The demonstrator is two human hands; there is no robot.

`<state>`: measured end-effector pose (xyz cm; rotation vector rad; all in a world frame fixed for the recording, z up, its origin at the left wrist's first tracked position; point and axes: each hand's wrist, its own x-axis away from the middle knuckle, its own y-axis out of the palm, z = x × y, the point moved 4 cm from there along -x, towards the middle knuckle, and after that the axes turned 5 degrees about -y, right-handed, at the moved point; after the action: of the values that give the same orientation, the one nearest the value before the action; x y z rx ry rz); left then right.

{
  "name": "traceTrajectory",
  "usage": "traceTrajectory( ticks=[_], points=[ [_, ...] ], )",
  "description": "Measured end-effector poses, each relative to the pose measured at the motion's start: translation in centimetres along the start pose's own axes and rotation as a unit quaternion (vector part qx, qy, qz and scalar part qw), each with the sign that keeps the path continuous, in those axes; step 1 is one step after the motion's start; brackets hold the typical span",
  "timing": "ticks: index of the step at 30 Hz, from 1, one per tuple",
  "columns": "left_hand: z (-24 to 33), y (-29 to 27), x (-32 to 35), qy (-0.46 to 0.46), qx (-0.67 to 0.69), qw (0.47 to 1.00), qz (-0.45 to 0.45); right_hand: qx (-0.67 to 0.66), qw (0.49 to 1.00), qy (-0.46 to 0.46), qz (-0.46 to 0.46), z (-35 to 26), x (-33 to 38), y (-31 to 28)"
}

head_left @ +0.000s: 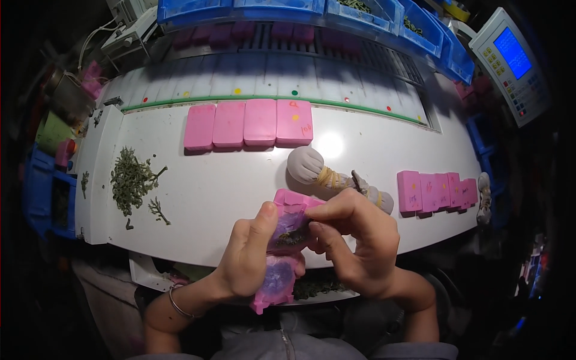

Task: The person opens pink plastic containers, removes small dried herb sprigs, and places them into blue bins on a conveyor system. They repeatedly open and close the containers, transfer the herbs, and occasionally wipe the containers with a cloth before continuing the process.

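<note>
My left hand (pixel 249 255) holds a small pink mesh pouch (pixel 278 282) upright over the table's near edge, thumb pressed on its upper part. My right hand (pixel 354 240) pinches the pouch's open top, where dark green dried herb (pixel 291 239) shows inside. A pink block (pixel 294 198) lies on the white table (pixel 228 186) just behind my fingers. Beyond it lies a grey cloth-wrapped bundle (pixel 324 174) tied with rubber bands.
A row of pink rectangular blocks (pixel 249 123) lies at the table's back and another row (pixel 435 191) at the right. Loose green herb (pixel 132 180) is piled at the left. Blue bins (pixel 312 12) line the back; a keypad device with a blue screen (pixel 510 60) stands right.
</note>
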<state>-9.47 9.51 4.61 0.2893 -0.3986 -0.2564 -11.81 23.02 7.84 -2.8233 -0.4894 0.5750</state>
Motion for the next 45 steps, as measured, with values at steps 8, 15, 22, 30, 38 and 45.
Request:
traceTrajectory(
  ticks=[8, 15, 22, 30, 38, 45],
  points=[
    [-0.4, -0.2, -0.4, -0.043, 0.038, 0.998, -0.040, -0.137, 0.972, 0.169, -0.092, 0.6, -0.7, -0.9],
    [-3.4, -1.4, -1.3, -0.108, 0.097, 0.988, -0.048, -0.359, 0.919, 0.164, -0.004, 1.3, 0.1, -1.4],
    [-2.1, -0.7, -0.2, 0.142, 0.005, 0.989, -0.035, -0.095, 0.985, -0.022, 0.142, 1.6, 2.6, 0.5],
    [-3.5, -0.1, 0.1, 0.138, 0.145, 0.978, 0.051, 0.125, 0.982, -0.103, 0.093, 0.1, 2.6, 0.7],
    [-3.2, 0.3, 0.2, 0.145, 0.166, 0.974, 0.051, 0.224, 0.960, -0.145, 0.086, -0.7, 3.1, 0.6],
    [-2.4, 0.0, 0.5, 0.202, 0.053, 0.975, 0.073, 0.033, 0.998, 0.049, 0.015, -0.1, 2.2, -0.3]
  ],
)
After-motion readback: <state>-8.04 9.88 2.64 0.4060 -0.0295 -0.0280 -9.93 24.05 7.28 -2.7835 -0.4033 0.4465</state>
